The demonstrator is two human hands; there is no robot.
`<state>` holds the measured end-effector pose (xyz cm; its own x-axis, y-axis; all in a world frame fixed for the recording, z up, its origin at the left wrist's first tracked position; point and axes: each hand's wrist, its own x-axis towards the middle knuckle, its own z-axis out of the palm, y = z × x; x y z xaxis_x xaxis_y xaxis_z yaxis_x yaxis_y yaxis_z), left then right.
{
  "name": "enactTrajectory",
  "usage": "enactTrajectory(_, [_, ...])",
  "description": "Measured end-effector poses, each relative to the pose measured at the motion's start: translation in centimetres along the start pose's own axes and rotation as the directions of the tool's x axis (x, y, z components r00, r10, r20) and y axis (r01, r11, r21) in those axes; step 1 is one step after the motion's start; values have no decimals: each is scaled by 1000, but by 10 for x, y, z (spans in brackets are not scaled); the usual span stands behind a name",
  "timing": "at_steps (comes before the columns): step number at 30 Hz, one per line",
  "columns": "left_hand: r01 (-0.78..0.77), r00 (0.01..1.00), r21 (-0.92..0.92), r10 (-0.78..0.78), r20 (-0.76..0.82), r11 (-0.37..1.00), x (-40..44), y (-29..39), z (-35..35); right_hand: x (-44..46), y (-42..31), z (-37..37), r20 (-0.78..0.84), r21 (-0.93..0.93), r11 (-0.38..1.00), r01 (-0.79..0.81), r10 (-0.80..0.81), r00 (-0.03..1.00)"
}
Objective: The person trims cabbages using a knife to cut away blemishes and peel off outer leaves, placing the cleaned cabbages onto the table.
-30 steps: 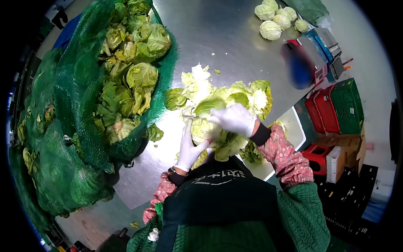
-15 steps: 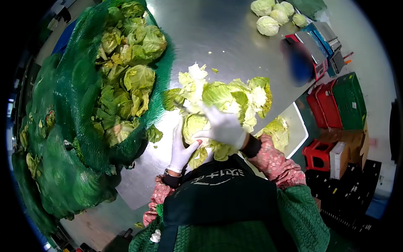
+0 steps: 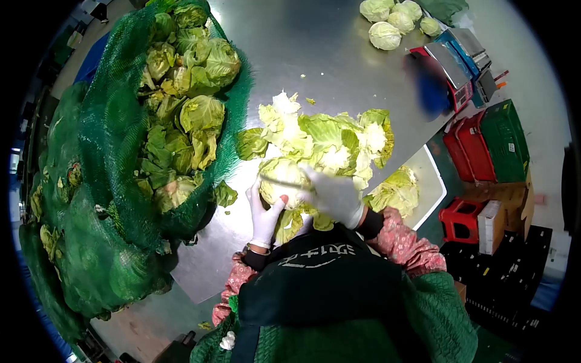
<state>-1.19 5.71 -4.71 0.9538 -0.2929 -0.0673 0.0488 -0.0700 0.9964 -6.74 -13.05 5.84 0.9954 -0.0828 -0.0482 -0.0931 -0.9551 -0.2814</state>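
A pale green cabbage (image 3: 279, 169) is on the metal table close to my apron. My left hand (image 3: 262, 219), in a white glove with a fingertip poking through, is curled around its near left side. My right hand (image 3: 340, 198), gloved too and blurred, grips a knife whose blade (image 3: 283, 183) lies across the cabbage, pointing left. The handle is hidden in my fist. Loose cabbage leaves (image 3: 327, 136) are heaped just beyond the cabbage, and more leaves (image 3: 292, 222) lie beneath my hands.
A green mesh sack (image 3: 100, 145) of leafy cabbages (image 3: 203, 115) stands at the left. Several trimmed cabbages (image 3: 385, 36) sit at the far right. A white bin (image 3: 433, 181) holding leaves (image 3: 396, 193) adjoins the table's right edge. Beyond are crates (image 3: 505, 145) and a red stool (image 3: 460, 219).
My right hand and the knife have moved toward me and slightly right, bringing the blade from the cabbage's far side across it. More of the cabbage's pale round surface shows. My left hand stays beside it.
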Motion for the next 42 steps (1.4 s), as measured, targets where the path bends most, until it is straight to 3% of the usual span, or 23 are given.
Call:
enactTrajectory(2, [-35, 998, 61, 31, 56, 998, 6, 7, 0, -8, 8, 32, -239, 11, 994, 106, -100, 966])
enactTrajectory(3, [-35, 997, 58, 32, 64, 998, 6, 10, 2, -7, 9, 33, -240, 9, 995, 99, -94, 966])
enactTrajectory(5, [-114, 988, 249, 84, 128, 962, 2, 16, 3, -2, 6, 39, -248, 47, 996, 70, -56, 967])
enactTrajectory(10, [-81, 994, 214, 63, 90, 974, 5, 15, 4, 2, 2, 29, -154, 101, 995, 23, -7, 988])
enactTrajectory(13, [-133, 987, 301, 97, 132, 944, 9, 18, 3, 3, 1, 30, -130, 10, 1000, -9, 11, 991])
enactTrajectory(15, [-47, 996, 137, 36, 85, 989, 10, 22, 8, 8, 3, 31, -133, -10, 1000, -13, 12, 991])
enactTrajectory(17, [-57, 995, 193, 40, 89, 980, 9, 28, 10, 10, 7, 32, -130, -25, 999, -26, 23, 991])
enactTrajectory(20, [-66, 995, 241, 47, 82, 968, 6, 30, 11, 28, 34, 30, -381, -111, 990, 84, -120, 917])
enactTrajectory(22, [-61, 995, 249, 40, 88, 967, 1, 28, 6, 34, 62, 47, -205, 195, 961, -198, 237, 950])
enactTrajectory(26, [-188, 982, 409, 184, 49, 893, -7, 28, 1, 30, 58, 38, -134, 415, 896, -160, 234, 963])
enactTrajectory(28, [-499, 850, 628, 476, 224, 597, -4, 32, -9, 28, 47, 38, -184, 371, 919, -133, 213, 960])
enactTrajectory(29, [-568, 814, 658, 455, 361, 494, -3, 35, -15, 27, 42, 38, -308, 266, 964, -19, 104, 946])
enactTrajectory(30, [-569, 813, 659, 455, 364, 491, -1, 34, -13, 27, 40, 40, -415, 144, 986, 87, -19, 910])
enactTrajectory(32, [-562, 827, 566, 392, 404, 603, 5, 34, -9, 29, 38, 43, -487, 153, 976, 155, -63, 871])
enactTrajectory(35, [-536, 844, 621, 361, 397, 572, 10, 47, -4, 28, 40, 45, -455, 190, 967, 172, -69, 888])
enactTrajectory(37, [-529, 848, 638, 374, 376, 559, 14, 46, -1, 35, 41, 43, -142, 373, 921, -112, 176, 974])
enactTrajectory(38, [-530, 847, 642, 380, 371, 554, 15, 45, 1, 37, 40, 42, -148, 373, 922, -102, 168, 975])
enactTrajectory(40, [-476, 875, 634, 398, 274, 610, 17, 42, 6, 40, 35, 36, 47, 276, 930, -242, 238, 970])
enactTrajectory(42, [-492, 865, 636, 418, 277, 595, 20, 38, 2, 49, 34, 40, 62, 221, 938, -265, 258, 964])
